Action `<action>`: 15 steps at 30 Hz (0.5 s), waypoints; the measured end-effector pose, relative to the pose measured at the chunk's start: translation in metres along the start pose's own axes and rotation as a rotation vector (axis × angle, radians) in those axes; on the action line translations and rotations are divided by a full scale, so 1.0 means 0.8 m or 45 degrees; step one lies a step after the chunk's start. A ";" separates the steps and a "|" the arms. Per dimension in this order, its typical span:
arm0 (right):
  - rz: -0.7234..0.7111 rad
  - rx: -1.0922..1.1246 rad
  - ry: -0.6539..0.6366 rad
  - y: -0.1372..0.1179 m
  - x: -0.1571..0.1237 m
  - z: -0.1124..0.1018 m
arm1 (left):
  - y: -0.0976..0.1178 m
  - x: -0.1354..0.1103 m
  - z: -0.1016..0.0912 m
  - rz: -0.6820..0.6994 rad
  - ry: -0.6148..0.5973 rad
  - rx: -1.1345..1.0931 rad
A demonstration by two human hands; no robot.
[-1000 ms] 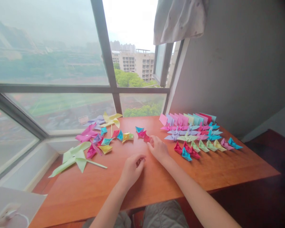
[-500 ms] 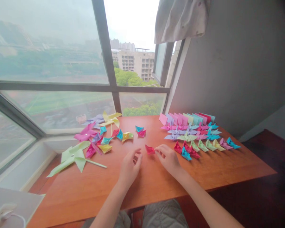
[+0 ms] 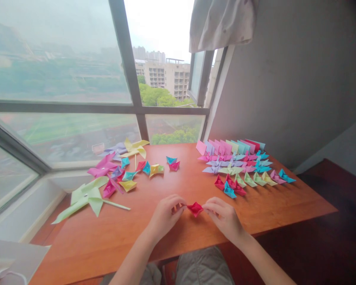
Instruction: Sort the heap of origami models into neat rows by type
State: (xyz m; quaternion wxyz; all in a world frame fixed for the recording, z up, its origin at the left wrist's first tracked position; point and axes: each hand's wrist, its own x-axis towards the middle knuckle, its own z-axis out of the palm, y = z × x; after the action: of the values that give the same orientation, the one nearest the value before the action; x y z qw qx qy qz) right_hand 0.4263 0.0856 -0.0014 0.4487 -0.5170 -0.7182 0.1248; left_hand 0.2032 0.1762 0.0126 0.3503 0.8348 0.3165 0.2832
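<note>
A small red folded paper piece [image 3: 195,208] is held just above the wooden table [image 3: 142,233], near its front edge. My left hand [image 3: 165,215] pinches its left corner with curled fingers. My right hand [image 3: 223,216] pinches its right corner. Two similar pieces, blue and red [image 3: 172,163], lie farther back at the middle of the table.
Rows of coloured folded paper pieces [image 3: 240,164] fill the right half of the table. On the left lie paper pinwheels: a green one [image 3: 87,196], a pink one [image 3: 102,166], a yellow one [image 3: 135,148], with several small pieces among them. Windows rise behind; a grey wall stands at right.
My right hand picked the red piece from the small group at mid-table and drew it toward me. My left hand came up and took its other corner.
</note>
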 end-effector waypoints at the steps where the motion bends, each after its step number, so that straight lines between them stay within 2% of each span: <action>1: -0.002 -0.004 0.011 0.001 -0.003 0.000 | 0.000 0.000 0.000 0.008 -0.008 0.002; 10: 0.099 -0.018 0.129 -0.004 -0.026 -0.012 | 0.005 0.000 -0.001 -0.043 0.017 -0.124; 15: 0.157 -0.239 0.344 0.002 -0.036 -0.059 | 0.000 -0.001 0.001 -0.100 0.105 -0.100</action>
State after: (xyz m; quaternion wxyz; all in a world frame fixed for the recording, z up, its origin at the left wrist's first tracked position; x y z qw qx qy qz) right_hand 0.4658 0.0484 0.0093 0.4823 -0.6117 -0.6269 0.0139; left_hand 0.2035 0.1752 0.0120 0.3801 0.7950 0.3518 0.3157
